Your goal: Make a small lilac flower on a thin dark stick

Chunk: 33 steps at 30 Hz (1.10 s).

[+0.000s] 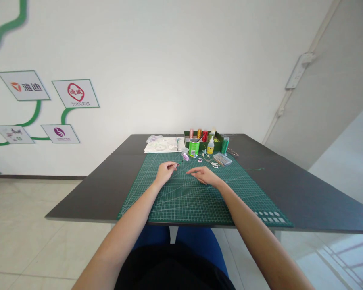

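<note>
So the left hand point(165, 172) covers part of the stem point(180, 162) on that little flower point(185, 156), and the petals are too tiny to make out. Can't really tell what's in the clear case point(222, 159) either. The spools point(205, 135) have their bottoms behind the box point(219, 146) wall, and both forearms point(133, 219) run off the bottom edge.

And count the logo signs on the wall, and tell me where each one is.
4, all at the left of the view: the upper-left sign, the upper-right sign, the lower-left sign and the lower-right sign. More may lie beyond the left edge.
</note>
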{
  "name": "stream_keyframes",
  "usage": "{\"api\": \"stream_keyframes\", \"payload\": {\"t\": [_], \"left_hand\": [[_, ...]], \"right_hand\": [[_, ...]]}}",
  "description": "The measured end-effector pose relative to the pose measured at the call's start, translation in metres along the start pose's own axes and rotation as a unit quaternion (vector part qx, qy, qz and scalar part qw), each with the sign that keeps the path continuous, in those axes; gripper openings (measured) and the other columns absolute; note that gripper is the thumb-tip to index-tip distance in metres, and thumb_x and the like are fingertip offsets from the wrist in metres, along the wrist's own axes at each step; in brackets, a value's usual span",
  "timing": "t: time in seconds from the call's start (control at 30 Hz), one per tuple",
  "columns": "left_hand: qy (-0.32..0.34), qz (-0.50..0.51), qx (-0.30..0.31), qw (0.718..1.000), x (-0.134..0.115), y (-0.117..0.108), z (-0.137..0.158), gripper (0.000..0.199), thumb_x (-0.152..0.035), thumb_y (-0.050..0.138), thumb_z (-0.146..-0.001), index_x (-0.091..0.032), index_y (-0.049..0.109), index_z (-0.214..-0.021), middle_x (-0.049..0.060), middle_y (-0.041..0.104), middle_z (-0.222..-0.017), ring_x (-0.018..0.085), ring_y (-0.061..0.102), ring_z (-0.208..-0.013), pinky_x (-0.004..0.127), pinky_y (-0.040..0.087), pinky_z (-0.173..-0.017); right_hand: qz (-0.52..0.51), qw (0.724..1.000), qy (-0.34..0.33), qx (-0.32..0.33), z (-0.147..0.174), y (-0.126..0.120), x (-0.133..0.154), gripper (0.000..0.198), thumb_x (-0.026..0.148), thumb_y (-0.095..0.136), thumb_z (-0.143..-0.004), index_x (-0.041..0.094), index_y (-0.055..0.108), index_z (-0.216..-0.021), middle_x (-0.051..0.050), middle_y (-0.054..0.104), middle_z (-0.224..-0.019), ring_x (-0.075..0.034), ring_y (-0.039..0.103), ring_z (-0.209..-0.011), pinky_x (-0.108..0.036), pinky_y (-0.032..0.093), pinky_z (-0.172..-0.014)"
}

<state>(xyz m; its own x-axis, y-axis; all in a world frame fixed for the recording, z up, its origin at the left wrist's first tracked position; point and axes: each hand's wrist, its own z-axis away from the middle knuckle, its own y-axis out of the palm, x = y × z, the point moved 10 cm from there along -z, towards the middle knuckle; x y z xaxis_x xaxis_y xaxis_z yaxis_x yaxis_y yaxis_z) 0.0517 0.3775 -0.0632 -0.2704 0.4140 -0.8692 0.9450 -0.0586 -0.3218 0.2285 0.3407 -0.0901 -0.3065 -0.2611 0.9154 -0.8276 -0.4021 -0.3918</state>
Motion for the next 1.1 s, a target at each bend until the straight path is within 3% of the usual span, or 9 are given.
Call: {"api": "stream_keyframes", "payload": {"t": [0.4,1.1], "left_hand": [[0.01,0.009,-0.028,1.0,0.001,-0.006,-0.001,0.016,-0.025,0.071,-0.081,-0.016,0.079,-0.092,0.006,0.074,-0.079,0.017,0.063,-0.067,0.029,0.051,-0.067],[0.042,0.0,-0.04,0.998,-0.01,-0.01,0.0,0.015,-0.022,0.073,-0.079,-0.016,0.079,-0.091,0.005,0.072,-0.08,0.016,0.061,-0.07,0.028,0.049,-0.072]], "right_hand": [[-0.005,1.0,-0.003,0.0,0.001,-0.001,0.001,0.053,0.046,0.062,-0.087,0.007,0.072,-0.122,0.011,0.04,-0.038,-0.007,0.029,-0.034,-0.021,0.022,-0.04],[-0.007,1.0,-0.007,0.016,-0.001,0.002,-0.006,0.057,0.047,0.061,-0.089,0.005,0.07,-0.127,0.011,0.04,-0.037,-0.007,0.029,-0.034,-0.021,0.021,-0.04]]}}
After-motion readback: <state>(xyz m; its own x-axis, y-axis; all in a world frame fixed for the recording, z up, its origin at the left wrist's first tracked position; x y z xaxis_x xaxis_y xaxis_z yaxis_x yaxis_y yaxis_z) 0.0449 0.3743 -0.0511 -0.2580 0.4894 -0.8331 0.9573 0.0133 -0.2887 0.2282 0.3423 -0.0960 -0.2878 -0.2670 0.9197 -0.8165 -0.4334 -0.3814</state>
